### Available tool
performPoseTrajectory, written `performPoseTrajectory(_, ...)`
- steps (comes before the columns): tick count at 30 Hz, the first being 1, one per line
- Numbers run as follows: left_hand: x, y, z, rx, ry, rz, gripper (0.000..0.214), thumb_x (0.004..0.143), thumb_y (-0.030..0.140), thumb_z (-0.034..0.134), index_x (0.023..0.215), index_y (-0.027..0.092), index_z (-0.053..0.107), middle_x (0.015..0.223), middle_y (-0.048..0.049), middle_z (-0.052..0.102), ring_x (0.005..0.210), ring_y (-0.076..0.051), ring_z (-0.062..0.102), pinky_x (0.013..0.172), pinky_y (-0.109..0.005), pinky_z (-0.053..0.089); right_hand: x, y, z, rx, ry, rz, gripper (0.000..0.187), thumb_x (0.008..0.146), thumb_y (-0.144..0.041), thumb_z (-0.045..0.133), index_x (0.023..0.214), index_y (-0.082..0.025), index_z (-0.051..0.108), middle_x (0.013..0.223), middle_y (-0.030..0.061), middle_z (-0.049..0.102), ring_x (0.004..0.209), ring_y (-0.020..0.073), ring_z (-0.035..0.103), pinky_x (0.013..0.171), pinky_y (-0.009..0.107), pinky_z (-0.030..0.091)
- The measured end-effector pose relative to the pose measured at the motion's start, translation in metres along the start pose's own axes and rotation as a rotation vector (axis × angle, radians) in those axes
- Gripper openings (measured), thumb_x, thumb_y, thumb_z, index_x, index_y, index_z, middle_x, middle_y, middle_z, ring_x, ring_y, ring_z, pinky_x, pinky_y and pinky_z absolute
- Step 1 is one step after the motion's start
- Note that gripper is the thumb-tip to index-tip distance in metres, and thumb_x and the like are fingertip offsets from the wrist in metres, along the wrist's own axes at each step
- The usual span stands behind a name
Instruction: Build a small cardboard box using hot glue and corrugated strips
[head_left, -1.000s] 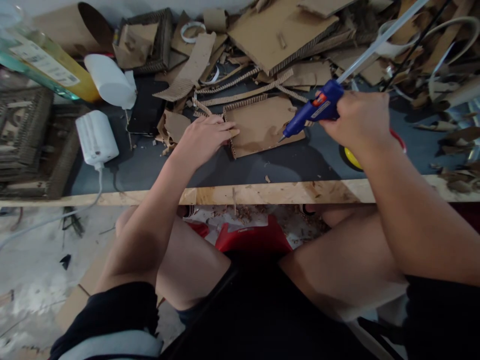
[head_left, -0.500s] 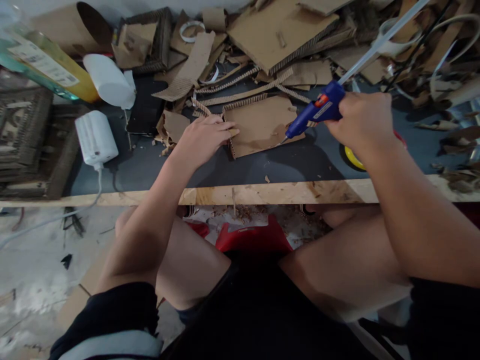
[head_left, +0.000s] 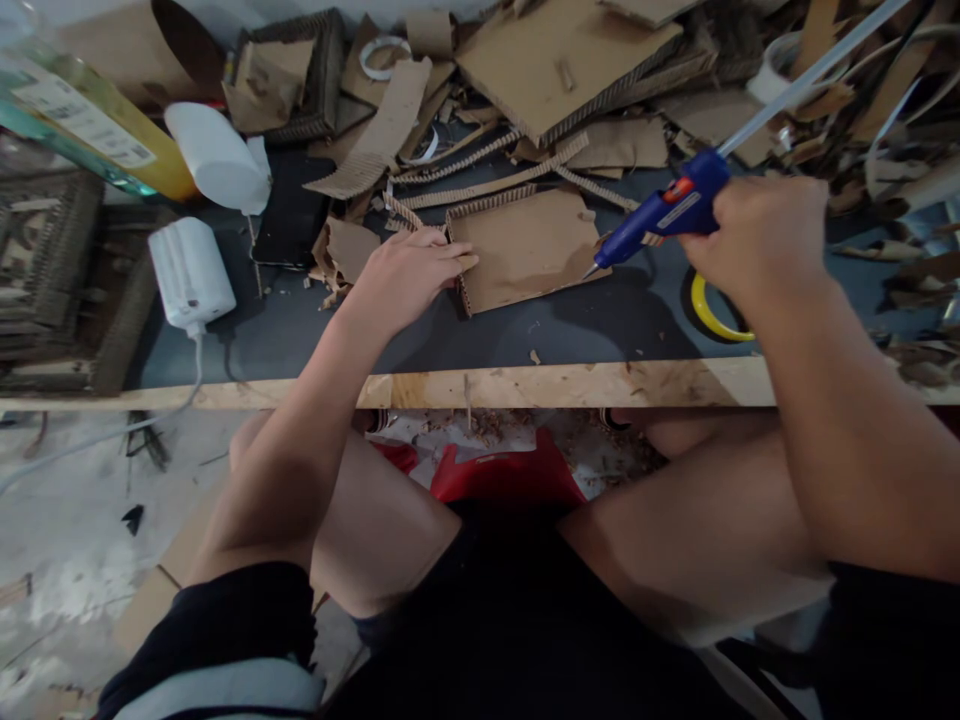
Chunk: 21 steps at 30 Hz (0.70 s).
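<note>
A flat cardboard piece [head_left: 525, 245] lies on the dark tabletop, with corrugated strips standing along its left and far edges. My left hand [head_left: 420, 262] grips its left end, fingers closed over the upright strip there. In my right hand [head_left: 769, 235] is a blue glue gun [head_left: 664, 212], held by its handle with a long clear glue stick out of its back. The nozzle points down left, at the near right corner of the cardboard. Whether the tip touches the cardboard I cannot tell. Loose corrugated strips [head_left: 480, 190] lie just behind the piece.
Cardboard scraps and a thick cardboard slab [head_left: 562, 70] crowd the back. A yellow tape roll [head_left: 712, 312] sits under my right wrist. To the left are a white adapter [head_left: 191, 275] with a cord, a black phone [head_left: 292, 215] and a bottle [head_left: 97, 120]. The wooden table edge [head_left: 517, 385] runs along the front.
My right hand has moved right and slightly up with the glue gun, its nozzle sliding along the near edge toward the right corner. My left hand stays in place on the cardboard.
</note>
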<state>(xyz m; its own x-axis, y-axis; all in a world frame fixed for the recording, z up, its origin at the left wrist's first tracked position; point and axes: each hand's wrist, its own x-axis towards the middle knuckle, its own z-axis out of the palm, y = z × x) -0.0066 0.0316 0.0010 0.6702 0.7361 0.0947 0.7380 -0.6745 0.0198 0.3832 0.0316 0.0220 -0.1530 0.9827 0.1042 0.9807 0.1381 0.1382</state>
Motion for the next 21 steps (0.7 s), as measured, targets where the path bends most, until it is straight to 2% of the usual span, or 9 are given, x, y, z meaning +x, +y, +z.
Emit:
performPoseTrajectory(5, 0.001, 0.002, -0.004, 0.035, -0.014, 0.009, 0.047, 0.116, 0.020, 0.040, 0.144, 0.026, 0.078, 0.151, -0.0066, 0.076, 0.139, -0.031, 0.070, 0.113, -0.047, 0.060, -0.002, 0.003, -0.003, -0.089, -0.038, 0.081, 0.041, 0.102, -0.034, 0.061, 0.129, -0.006, 0.074, 0.124, 0.0260, 0.077, 0.107, 0.0321, 0.072, 0.083, 0.045, 0.042)
performPoseTrajectory(13, 0.003, 0.007, -0.012, 0.036, -0.114, -0.052, 0.045, 0.116, 0.021, 0.043, 0.146, 0.027, 0.076, 0.158, -0.0052, 0.072, 0.144, -0.031, 0.067, 0.117, -0.048, 0.058, -0.006, 0.004, -0.006, -0.119, -0.126, 0.183, 0.040, 0.108, -0.030, 0.056, 0.132, 0.000, 0.069, 0.132, 0.0314, 0.073, 0.125, 0.0346, 0.070, 0.091, 0.046, 0.043)
performPoseTrajectory(18, 0.001, 0.004, -0.006, 0.024, -0.046, -0.020, 0.047, 0.116, 0.023, 0.042, 0.148, 0.029, 0.075, 0.154, -0.0053, 0.075, 0.140, -0.031, 0.069, 0.114, -0.048, 0.058, -0.008, 0.001, -0.011, -0.125, -0.109, 0.183, 0.039, 0.108, -0.030, 0.057, 0.133, -0.002, 0.070, 0.131, 0.0291, 0.074, 0.124, 0.0366, 0.072, 0.094, 0.047, 0.048)
performPoseTrajectory(21, -0.001, 0.001, -0.002, 0.016, -0.033, -0.025, 0.045, 0.115, 0.024, 0.044, 0.148, 0.031, 0.075, 0.155, -0.0041, 0.074, 0.142, -0.031, 0.067, 0.116, -0.048, 0.057, -0.009, 0.004, -0.016, -0.146, -0.087, 0.272, 0.036, 0.105, -0.023, 0.061, 0.134, -0.003, 0.070, 0.131, 0.0272, 0.075, 0.130, 0.0401, 0.071, 0.099, 0.051, 0.051)
